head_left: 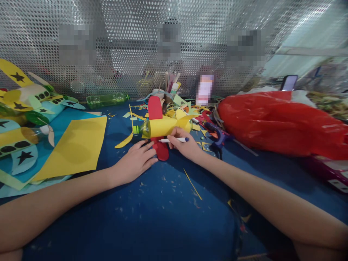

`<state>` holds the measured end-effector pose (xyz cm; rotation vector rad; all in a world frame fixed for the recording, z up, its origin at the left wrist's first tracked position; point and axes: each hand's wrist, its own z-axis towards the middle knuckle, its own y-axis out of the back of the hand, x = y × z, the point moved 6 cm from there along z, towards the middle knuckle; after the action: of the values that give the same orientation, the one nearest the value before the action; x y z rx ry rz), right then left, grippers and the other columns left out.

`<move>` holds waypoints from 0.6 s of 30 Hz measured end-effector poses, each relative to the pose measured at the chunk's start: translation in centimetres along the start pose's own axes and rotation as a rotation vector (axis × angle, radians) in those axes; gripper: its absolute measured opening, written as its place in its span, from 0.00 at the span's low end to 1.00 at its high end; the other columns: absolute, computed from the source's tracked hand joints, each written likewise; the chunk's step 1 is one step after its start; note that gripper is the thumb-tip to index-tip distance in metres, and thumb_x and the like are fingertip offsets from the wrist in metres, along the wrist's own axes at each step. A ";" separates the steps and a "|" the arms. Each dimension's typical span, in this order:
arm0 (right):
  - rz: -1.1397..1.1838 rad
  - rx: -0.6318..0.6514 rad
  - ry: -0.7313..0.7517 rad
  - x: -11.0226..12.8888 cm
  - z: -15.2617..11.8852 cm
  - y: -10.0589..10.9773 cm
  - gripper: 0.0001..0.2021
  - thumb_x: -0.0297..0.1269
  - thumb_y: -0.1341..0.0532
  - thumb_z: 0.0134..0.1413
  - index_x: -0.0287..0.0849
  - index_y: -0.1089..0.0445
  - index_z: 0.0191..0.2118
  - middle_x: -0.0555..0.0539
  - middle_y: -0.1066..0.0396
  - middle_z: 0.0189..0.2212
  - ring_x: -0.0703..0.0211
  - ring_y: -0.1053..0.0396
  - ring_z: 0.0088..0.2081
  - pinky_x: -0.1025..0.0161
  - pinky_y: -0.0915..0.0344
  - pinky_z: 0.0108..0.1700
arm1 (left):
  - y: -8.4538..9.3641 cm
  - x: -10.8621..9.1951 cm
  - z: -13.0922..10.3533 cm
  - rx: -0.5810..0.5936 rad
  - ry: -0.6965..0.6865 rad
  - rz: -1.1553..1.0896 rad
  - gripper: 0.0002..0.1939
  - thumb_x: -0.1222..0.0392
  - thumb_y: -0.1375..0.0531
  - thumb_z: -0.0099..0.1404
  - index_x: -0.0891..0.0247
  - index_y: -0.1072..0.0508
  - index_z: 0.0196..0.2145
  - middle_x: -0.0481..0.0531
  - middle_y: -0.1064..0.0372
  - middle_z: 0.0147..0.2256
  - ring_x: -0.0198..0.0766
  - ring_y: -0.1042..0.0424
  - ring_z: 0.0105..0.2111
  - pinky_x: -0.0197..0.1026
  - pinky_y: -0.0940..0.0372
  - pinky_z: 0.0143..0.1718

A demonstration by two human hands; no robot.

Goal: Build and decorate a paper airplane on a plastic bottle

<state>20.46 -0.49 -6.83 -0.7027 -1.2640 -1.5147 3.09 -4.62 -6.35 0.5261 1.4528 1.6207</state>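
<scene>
Head view shows a bottle plane [168,127] lying on the blue counter [136,217], straight ahead of the person, its green cap [135,129] pointing left. Yellow paper wraps its body; one red wing [154,108] extends away from the person, and the near red wing [162,153] extends toward them, between the two hands.

The right hand [187,145], just right of that wing and close against the near side of the yellow body, pinches a white marker [181,140] between thumb and fingers. The marker's dark blue end points right and its tip lies over the wing near its root; whether it touches the red surface is hard to tell at this size. The left hand [134,158] grips nothing: palm down, fingers loosely spread, with fingertips at the wing's left edge.

A yellow propeller blade [124,141] lies just beyond the left hand. A yellow sheet [78,145] rests farther left, and a red plastic bag [272,123] sits well to the right.
</scene>
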 end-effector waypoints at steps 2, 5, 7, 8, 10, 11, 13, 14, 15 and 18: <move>0.041 0.022 -0.006 -0.1 0.0 -0.1 0.10 0.41 0.41 0.58 0.46 0.41 0.28 0.55 0.34 0.18 0.64 0.41 0.20 0.63 0.45 0.26 | 0.0 -0.1 0.0 -0.001 -0.006 0.005 0.21 0.50 0.58 0.76 0.61 0.29 0.48 0.59 0.34 0.58 0.47 0.40 0.62 0.55 0.49 0.65; 0.042 0.026 -0.001 0.0 0.0 -0.1 0.10 0.39 0.41 0.58 0.46 0.42 0.27 0.55 0.34 0.18 0.65 0.41 0.20 0.63 0.45 0.26 | 0.0 -0.1 0.0 0.003 -0.010 0.014 0.22 0.50 0.59 0.76 0.62 0.29 0.48 0.60 0.34 0.58 0.47 0.40 0.61 0.55 0.49 0.65; 0.001 0.013 0.004 0.1 -0.1 0.0 0.10 0.37 0.42 0.58 0.46 0.42 0.26 0.55 0.35 0.17 0.65 0.42 0.20 0.63 0.46 0.26 | 0.0 -0.1 0.0 0.000 -0.003 0.017 0.22 0.50 0.59 0.76 0.61 0.29 0.46 0.59 0.34 0.57 0.47 0.40 0.61 0.56 0.48 0.64; -0.018 0.009 0.004 0.1 -0.1 0.1 0.10 0.36 0.42 0.57 0.46 0.41 0.26 0.55 0.35 0.17 0.65 0.42 0.20 0.63 0.46 0.26 | 0.1 -0.1 0.0 -0.001 0.000 0.018 0.22 0.49 0.59 0.76 0.61 0.29 0.45 0.59 0.33 0.57 0.47 0.40 0.61 0.56 0.48 0.64; -0.030 0.011 -0.002 0.1 -0.2 0.1 0.10 0.36 0.42 0.57 0.45 0.41 0.26 0.55 0.35 0.17 0.65 0.42 0.20 0.64 0.46 0.26 | 0.1 -0.1 0.0 -0.004 0.002 0.018 0.22 0.49 0.59 0.76 0.61 0.29 0.45 0.58 0.33 0.56 0.48 0.40 0.61 0.56 0.48 0.64; -0.023 0.013 -0.003 0.1 -0.2 0.1 0.10 0.37 0.42 0.57 0.45 0.41 0.26 0.55 0.35 0.17 0.65 0.42 0.20 0.64 0.46 0.26 | 0.1 -0.1 0.0 -0.004 0.000 0.016 0.22 0.49 0.59 0.76 0.60 0.29 0.45 0.57 0.32 0.56 0.47 0.40 0.61 0.56 0.48 0.64; -0.012 0.013 0.001 0.2 -0.1 0.0 0.10 0.37 0.42 0.57 0.46 0.41 0.27 0.55 0.35 0.17 0.66 0.42 0.20 0.64 0.46 0.26 | 0.1 -0.1 0.0 -0.002 -0.003 0.008 0.22 0.49 0.59 0.76 0.61 0.29 0.45 0.57 0.32 0.56 0.46 0.40 0.61 0.55 0.49 0.65; -0.019 0.009 0.006 0.4 -0.1 0.0 0.10 0.36 0.42 0.57 0.45 0.41 0.26 0.55 0.35 0.17 0.66 0.42 0.20 0.64 0.46 0.26 | 0.1 -0.1 0.1 -0.001 -0.002 0.004 0.22 0.49 0.59 0.76 0.61 0.29 0.45 0.58 0.33 0.56 0.46 0.40 0.61 0.55 0.49 0.65; -0.026 0.001 0.009 0.5 -0.1 0.0 0.10 0.36 0.42 0.57 0.45 0.41 0.26 0.55 0.35 0.17 0.66 0.42 0.20 0.64 0.45 0.26 | 0.1 -0.1 0.1 0.001 0.001 0.002 0.21 0.50 0.58 0.76 0.61 0.29 0.45 0.58 0.33 0.56 0.46 0.40 0.61 0.55 0.49 0.65; 0.048 -0.021 -0.045 0.7 -0.2 0.1 0.11 0.38 0.42 0.57 0.46 0.42 0.26 0.55 0.35 0.15 0.66 0.42 0.19 0.64 0.45 0.24 | 0.0 -0.1 0.0 0.003 -0.002 -0.003 0.21 0.50 0.58 0.76 0.62 0.29 0.45 0.59 0.34 0.57 0.46 0.40 0.61 0.55 0.50 0.66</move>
<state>20.33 -0.86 -6.23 -0.7794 -1.2579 -1.4822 3.09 -4.69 -6.31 0.5268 1.4544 1.6160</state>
